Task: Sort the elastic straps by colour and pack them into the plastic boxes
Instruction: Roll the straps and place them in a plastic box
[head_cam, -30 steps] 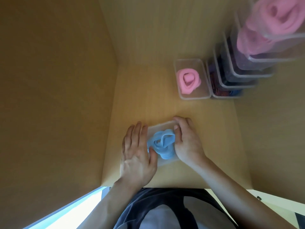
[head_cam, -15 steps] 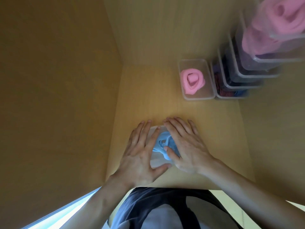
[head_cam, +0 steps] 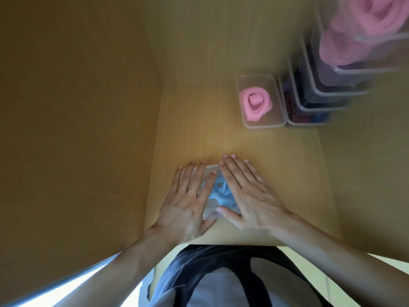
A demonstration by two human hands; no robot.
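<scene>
Pressing on clear plastic box (head_cam: 209, 214) with left grip (head_cam: 188, 204) and right grip (head_cam: 247, 200), both flat, fingers straight. Could pinch blue elastic strap (head_cam: 219, 193) at box rim through uneven pressure.

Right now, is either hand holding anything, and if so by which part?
Nothing is gripped. The left hand and right hand lie flat, fingers straight, on top of the clear box with the blue strap inside, one on each side.
</scene>
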